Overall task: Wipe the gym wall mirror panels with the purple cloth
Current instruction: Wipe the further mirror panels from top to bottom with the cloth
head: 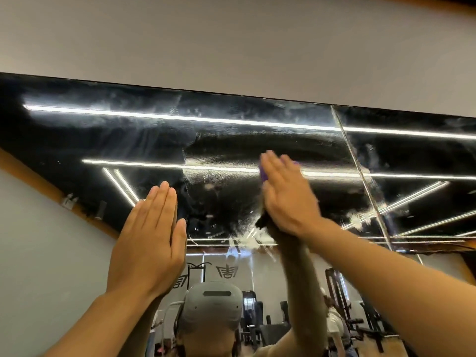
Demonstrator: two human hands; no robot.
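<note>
The wall mirror panel (219, 140) fills the middle of the head view, streaked with wet smears and wipe marks high up. My right hand (286, 191) lies flat with straight fingers and presses the purple cloth (263, 173) against the glass; only a purple edge shows left of the fingers and a sliver at the right. My left hand (152, 240) rests flat on the mirror lower and to the left, fingers straight and together, holding nothing. A vertical seam (360, 171) separates this panel from the neighbouring panel (425, 163) on the right.
A grey wall (231, 42) runs above the mirror's top edge. The glass reflects ceiling light strips, gym machines, another person at the lower right, and my own head with a grey headset (213, 307). A grey side wall with an orange band shows at the left.
</note>
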